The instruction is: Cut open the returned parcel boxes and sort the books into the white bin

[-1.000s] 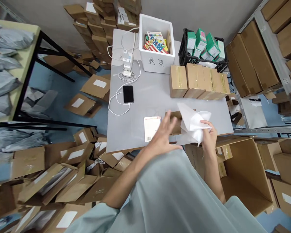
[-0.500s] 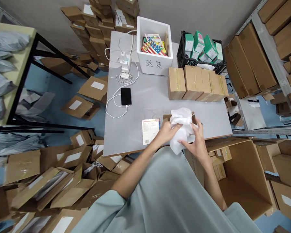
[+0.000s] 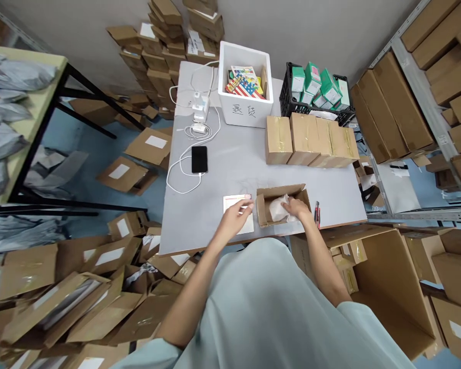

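Note:
A small open cardboard box [image 3: 262, 211] stands near the front edge of the table. Inside it lies a crumpled bundle of white foam wrap [image 3: 277, 209]; whatever it may enclose is hidden. My right hand [image 3: 296, 207] reaches into the box from the right, its fingers closed on the wrap. To the left of the box, my left hand [image 3: 235, 218] hovers over a flat, white printed packet [image 3: 248, 225] and partly covers it. The fingers of that hand are loosely bent and apart, with nothing held. A red and black utility knife [image 3: 317, 214] lies right of the box.
Farther back are a row of taped cartons [image 3: 311, 141], a black crate [image 3: 315, 110] of green-and-white boxes and a white foam bin [image 3: 246, 110] with books. A phone [image 3: 199, 159] charges at left. A large open carton [image 3: 392, 287] stands below the table at right.
The white foam wrap has gone from between both hands down into the small box, with my right hand still on it. My left hand has let go and shifted left over the packet.

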`<state>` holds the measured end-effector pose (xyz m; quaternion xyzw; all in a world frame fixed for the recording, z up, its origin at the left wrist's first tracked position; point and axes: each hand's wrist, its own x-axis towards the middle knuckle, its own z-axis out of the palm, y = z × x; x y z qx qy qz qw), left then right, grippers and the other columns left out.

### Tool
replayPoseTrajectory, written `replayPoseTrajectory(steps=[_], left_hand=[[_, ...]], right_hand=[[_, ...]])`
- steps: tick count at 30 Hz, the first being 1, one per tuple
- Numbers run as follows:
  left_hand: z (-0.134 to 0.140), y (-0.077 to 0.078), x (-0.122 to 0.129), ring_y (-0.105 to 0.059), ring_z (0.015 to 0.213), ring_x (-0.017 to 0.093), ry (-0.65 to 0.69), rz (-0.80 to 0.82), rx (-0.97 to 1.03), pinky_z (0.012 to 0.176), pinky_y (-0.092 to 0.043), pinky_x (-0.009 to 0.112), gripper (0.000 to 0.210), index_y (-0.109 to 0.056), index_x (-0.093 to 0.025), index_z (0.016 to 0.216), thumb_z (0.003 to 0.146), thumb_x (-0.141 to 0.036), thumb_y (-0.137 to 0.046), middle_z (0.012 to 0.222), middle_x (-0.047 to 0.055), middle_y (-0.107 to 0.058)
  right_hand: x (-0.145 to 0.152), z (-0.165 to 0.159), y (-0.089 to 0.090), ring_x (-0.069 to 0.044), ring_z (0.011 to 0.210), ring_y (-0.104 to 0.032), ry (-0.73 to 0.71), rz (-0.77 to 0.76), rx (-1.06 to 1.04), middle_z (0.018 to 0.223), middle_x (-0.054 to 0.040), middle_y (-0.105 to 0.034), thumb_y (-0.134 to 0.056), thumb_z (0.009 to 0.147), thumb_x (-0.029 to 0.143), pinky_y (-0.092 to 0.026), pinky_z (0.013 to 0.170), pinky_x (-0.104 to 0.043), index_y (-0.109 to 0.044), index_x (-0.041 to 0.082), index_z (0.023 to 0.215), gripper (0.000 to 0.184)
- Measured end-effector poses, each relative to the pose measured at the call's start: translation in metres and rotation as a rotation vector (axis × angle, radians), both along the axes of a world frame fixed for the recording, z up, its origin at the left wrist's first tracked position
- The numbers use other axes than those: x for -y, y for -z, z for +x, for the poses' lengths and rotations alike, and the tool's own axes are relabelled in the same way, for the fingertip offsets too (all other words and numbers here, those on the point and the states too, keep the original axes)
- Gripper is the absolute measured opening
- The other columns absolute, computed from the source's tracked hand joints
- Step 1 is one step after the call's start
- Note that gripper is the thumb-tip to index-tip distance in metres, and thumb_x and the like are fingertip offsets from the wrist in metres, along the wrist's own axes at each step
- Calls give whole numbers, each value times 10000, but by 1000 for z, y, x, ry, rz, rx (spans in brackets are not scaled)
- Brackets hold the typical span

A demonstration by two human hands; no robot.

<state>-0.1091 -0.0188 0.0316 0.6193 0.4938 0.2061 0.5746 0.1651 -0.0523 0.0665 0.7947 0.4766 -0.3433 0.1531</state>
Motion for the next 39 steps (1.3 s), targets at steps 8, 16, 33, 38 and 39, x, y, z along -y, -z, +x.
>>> replayPoseTrajectory(steps=[8,16,33,38,39], left_hand=[[-62,91,11,-746,1316,351,-70,-175,-593,1097,-565,406,554,-617,-109,1473,1023,-430,-642,1462,216,-746],[-36,153,22,-634,1429,478,-160,-241,-754,1124,-540,479,768,-599,-16,1385,860,-509,-866,1476,362,-651],[-37,121,4,-743,969,290,-372,-167,-389,885,-555,358,252,-523,-257,797,795,-314,-769,855,34,-738],[-46,58,5,-784,1060,275,-421,-108,-83,859,-613,335,336,-559,-250,914,844,-524,-742,1090,75,-818],[-49,42,7,-790,1075,279,-422,-105,12,865,-628,341,393,-577,-246,952,838,-579,-752,1130,86,-824]], right_hand=[[35,-4,-6,-384,1571,-556,87,223,-36,1734,-305,-480,-223,1187,588,-477,1210,-476,-313,36,1771,809],[97,-35,-32,-408,1468,-629,80,688,-138,1555,-226,-683,-474,1102,643,-516,1203,-592,-648,146,1560,699],[108,-55,-50,-373,1308,-755,230,844,-400,1407,-182,-791,-591,1048,626,-581,1152,-582,-789,200,1348,557],[92,-85,-48,-343,1310,-771,285,756,-684,1430,-158,-792,-660,1020,609,-622,1129,-518,-781,214,1383,550],[88,-91,-47,-346,1301,-776,299,751,-702,1444,-165,-785,-686,1003,616,-627,1123,-518,-766,207,1416,586]])
